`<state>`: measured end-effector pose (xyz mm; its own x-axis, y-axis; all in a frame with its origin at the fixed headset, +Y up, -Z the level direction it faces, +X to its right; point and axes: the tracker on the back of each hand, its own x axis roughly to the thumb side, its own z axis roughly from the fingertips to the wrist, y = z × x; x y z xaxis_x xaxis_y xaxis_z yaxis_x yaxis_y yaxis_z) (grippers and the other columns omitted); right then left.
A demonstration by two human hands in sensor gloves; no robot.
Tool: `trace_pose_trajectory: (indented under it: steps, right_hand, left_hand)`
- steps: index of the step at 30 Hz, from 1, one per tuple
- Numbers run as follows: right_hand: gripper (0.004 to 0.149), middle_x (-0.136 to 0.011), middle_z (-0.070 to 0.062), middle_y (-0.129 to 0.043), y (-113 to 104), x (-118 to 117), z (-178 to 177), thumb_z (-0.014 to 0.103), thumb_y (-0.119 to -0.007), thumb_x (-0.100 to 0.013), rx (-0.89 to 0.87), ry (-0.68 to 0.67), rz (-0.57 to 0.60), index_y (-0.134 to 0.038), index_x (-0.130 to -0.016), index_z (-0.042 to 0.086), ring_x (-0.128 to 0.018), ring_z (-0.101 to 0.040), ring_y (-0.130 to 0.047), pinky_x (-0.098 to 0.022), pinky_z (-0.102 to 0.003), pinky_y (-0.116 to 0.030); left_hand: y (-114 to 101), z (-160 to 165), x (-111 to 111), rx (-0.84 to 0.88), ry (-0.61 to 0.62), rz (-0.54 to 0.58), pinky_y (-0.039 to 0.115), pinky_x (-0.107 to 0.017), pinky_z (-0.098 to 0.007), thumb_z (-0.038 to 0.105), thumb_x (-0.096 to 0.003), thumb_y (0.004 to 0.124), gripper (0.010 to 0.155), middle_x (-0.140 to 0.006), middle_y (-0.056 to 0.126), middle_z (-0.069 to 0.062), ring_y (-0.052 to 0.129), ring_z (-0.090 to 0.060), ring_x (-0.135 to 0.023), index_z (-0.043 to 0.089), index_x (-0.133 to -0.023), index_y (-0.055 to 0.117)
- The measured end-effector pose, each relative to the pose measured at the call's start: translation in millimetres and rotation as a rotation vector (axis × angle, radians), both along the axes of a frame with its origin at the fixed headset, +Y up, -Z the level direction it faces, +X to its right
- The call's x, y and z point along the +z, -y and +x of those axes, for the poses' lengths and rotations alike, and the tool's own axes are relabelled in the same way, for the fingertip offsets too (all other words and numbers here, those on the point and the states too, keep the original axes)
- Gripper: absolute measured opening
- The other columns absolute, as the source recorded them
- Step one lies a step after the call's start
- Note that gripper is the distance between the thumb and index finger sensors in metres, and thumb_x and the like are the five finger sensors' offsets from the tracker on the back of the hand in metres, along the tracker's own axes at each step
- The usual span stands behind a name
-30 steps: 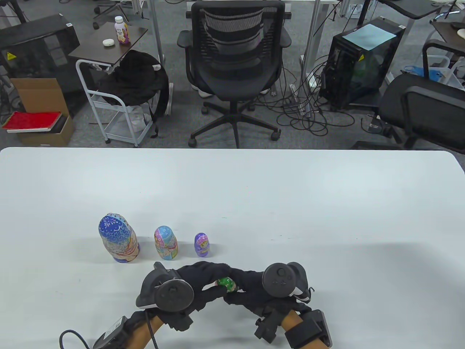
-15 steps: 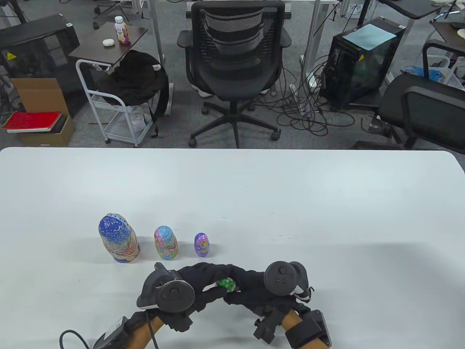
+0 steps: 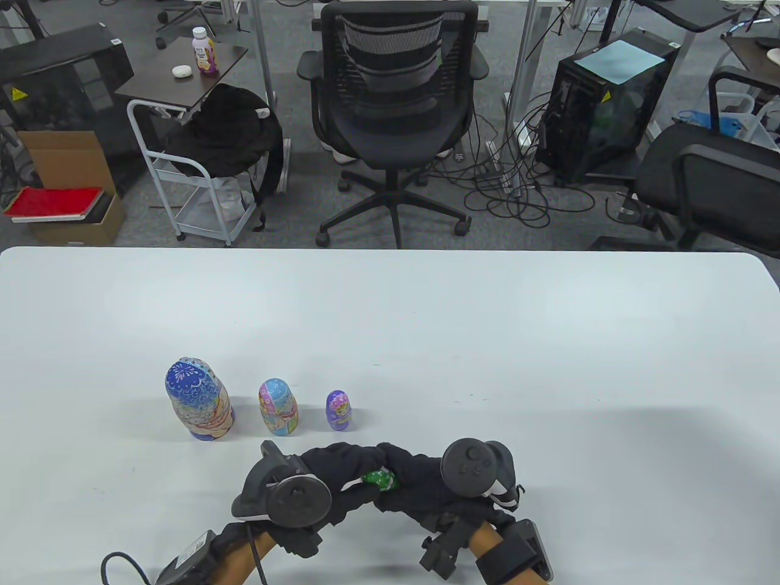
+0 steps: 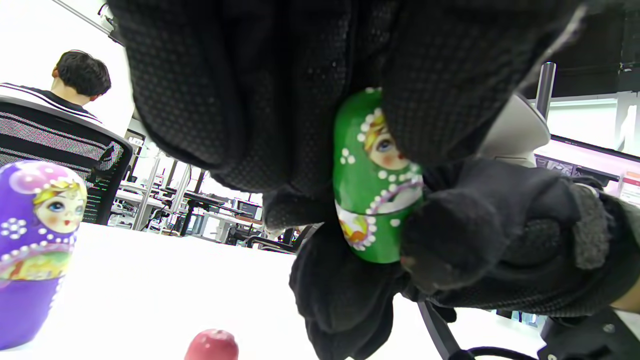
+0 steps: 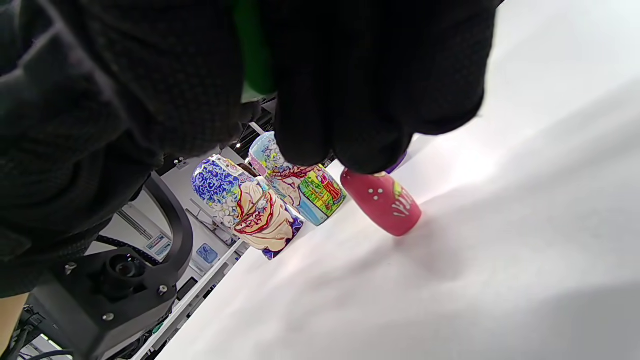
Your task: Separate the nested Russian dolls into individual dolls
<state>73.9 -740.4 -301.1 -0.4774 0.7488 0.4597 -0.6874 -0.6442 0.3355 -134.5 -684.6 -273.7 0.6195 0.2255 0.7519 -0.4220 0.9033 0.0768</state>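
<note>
Both the left hand [image 3: 341,472] and right hand [image 3: 420,481] gripped the green doll [image 4: 376,180]; a slip could have knocked over the red doll [image 5: 382,201] beneath.

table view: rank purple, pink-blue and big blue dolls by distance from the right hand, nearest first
1. Purple doll: smallest of the row, at its right end, just beyond the right hand.
2. Pink-blue doll: middle of the row, further left.
3. Big blue doll: left end of the row, farthest.
</note>
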Motion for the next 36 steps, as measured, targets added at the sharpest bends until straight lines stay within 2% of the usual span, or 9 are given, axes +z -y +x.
trace_pose_trajectory:
  steps: [4,8,12,15,18,25,31,36]
  right_hand:
    - [0.082,-0.081,-0.022,-0.095,-10.3,-3.7,6.3,0.038,-0.092,-0.041,0.028,-0.029,-0.039,-0.057,-0.104,-0.002,-0.069,-0.04,-0.096,-0.051,-0.049,-0.083]
    - [0.083,-0.084,-0.024,-0.094,-19.1,-4.1,23.7,0.039,-0.091,-0.041,0.097,0.039,0.048,-0.057,-0.105,0.0,-0.071,-0.042,-0.094,-0.052,-0.051,-0.082]
    - [0.082,-0.084,-0.023,-0.094,-28.5,-4.8,42.1,0.04,-0.091,-0.042,0.092,0.137,0.104,-0.057,-0.105,0.001,-0.071,-0.042,-0.095,-0.052,-0.051,-0.082]
    - [0.08,-0.083,-0.023,-0.094,-31.9,-3.7,48.8,0.04,-0.09,-0.042,0.047,0.166,0.114,-0.059,-0.105,0.001,-0.071,-0.042,-0.094,-0.052,-0.051,-0.082]
    - [0.079,-0.084,-0.023,-0.094,-33.9,-3.4,52.3,0.041,-0.089,-0.043,0.026,0.184,0.129,-0.059,-0.105,0.002,-0.071,-0.042,-0.094,-0.052,-0.051,-0.082]
    - [0.077,-0.085,-0.023,-0.093,-35.0,-7.9,72.4,0.043,-0.088,-0.044,-0.072,0.265,0.13,-0.061,-0.105,0.004,-0.072,-0.042,-0.094,-0.052,-0.051,-0.081]
    - [0.075,-0.085,-0.023,-0.093,-37.0,-8.9,87.9,0.044,-0.088,-0.044,-0.202,0.314,0.111,-0.064,-0.104,0.005,-0.073,-0.043,-0.093,-0.053,-0.051,-0.081]
    - [0.074,-0.086,-0.023,-0.092,-37.6,-9.1,90.0,0.044,-0.088,-0.044,-0.213,0.32,0.108,-0.064,-0.103,0.006,-0.073,-0.043,-0.093,-0.053,-0.051,-0.081]
  left_hand:
    - [-10.1,-1.4,-7.8,0.022,-0.013,-0.011,0.092,-0.053,-0.039,0.045,-0.049,0.087,0.055,-0.084,0.098,-0.007,0.103,-0.028,-0.071,0.016,-0.095,0.078]
    - [-29.0,-0.3,-24.2,-0.036,-0.051,-0.01,0.091,-0.054,-0.04,0.045,-0.0493,0.088,0.055,-0.085,0.097,-0.007,0.102,-0.029,-0.073,0.017,-0.096,0.077]
    - [-48.4,11.3,-52.4,-0.182,-0.087,-0.058,0.09,-0.055,-0.04,0.045,-0.0496,0.088,0.055,-0.087,0.096,-0.007,0.102,-0.029,-0.074,0.019,-0.096,0.076]
    - [-51.4,23.9,-72.8,-0.297,-0.106,-0.107,0.09,-0.055,-0.04,0.045,-0.0494,0.089,0.055,-0.087,0.095,-0.007,0.101,-0.029,-0.075,0.019,-0.096,0.076]
    - [-46.3,37.2,-85.8,-0.394,-0.126,-0.106,0.089,-0.056,-0.041,0.045,-0.0493,0.089,0.055,-0.089,0.095,-0.007,0.1,-0.029,-0.077,0.02,-0.097,0.075]
    - [-17.1,70.0,-116.7,-0.584,-0.135,-0.13,0.089,-0.056,-0.039,0.045,-0.0489,0.088,0.055,-0.09,0.094,-0.006,0.1,-0.028,-0.077,0.022,-0.097,0.074]
    - [2.8,87.9,-129.3,-0.701,-0.145,-0.149,0.089,-0.057,-0.039,0.046,-0.0492,0.087,0.055,-0.09,0.093,-0.005,0.099,-0.028,-0.078,0.023,-0.097,0.074]
    - [15.2,92.9,-135.1,-0.747,-0.162,-0.154,0.088,-0.057,-0.039,0.046,-0.0493,0.087,0.055,-0.091,0.093,-0.005,0.099,-0.028,-0.079,0.023,-0.098,0.074]
